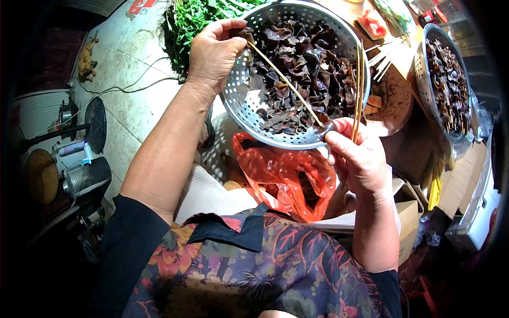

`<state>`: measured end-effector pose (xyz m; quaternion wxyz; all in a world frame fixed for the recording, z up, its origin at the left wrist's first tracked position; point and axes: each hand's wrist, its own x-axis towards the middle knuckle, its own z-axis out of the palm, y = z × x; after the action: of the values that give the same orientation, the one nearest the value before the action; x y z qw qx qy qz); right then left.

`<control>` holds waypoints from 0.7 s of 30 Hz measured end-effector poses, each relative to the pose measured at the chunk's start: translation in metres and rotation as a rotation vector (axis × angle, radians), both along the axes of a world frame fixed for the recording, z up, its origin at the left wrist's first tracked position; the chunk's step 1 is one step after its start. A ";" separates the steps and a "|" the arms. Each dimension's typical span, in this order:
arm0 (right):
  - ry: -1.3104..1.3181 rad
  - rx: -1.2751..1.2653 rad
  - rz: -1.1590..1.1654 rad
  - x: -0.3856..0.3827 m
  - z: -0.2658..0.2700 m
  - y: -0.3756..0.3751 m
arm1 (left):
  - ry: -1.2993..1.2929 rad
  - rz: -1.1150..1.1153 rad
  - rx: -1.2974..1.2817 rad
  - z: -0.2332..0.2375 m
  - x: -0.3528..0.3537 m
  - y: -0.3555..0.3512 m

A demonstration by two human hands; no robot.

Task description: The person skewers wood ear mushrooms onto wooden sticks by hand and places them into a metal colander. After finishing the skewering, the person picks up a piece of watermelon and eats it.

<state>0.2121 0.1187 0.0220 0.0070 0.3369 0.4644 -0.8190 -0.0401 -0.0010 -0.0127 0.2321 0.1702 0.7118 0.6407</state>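
Observation:
A large metal colander full of dark wood ear mushrooms lies in front of me. My left hand is closed at its upper left rim, pinching one end of a bamboo skewer. That skewer slants down across the mushrooms to a piece of wood ear at the lower right rim. Fingers of my right hand are closed on this piece. The same hand also grips several spare skewers, which point upward past the colander's right side.
A red plastic bag sits below the colander. To the right stands a second colander with skewered wood ear. More pale skewers lie between them. Green leaves are piled at the upper left, near a cable on the floor.

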 end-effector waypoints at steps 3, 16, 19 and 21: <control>-0.054 0.016 0.022 -0.003 0.012 -0.001 | 0.013 0.009 -0.017 -0.001 0.000 0.000; -0.056 0.119 0.014 -0.002 0.013 -0.007 | -0.092 0.022 0.035 -0.003 -0.001 0.003; -0.055 0.121 -0.022 -0.003 0.015 -0.011 | -0.088 0.025 -0.001 -0.004 -0.001 0.002; -0.051 0.108 -0.035 -0.002 0.016 -0.012 | -0.075 0.018 -0.030 -0.003 -0.001 0.001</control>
<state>0.2097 0.1065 0.0383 -0.0137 0.3657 0.5015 -0.7840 -0.0411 0.0004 -0.0161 0.2553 0.1360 0.7137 0.6379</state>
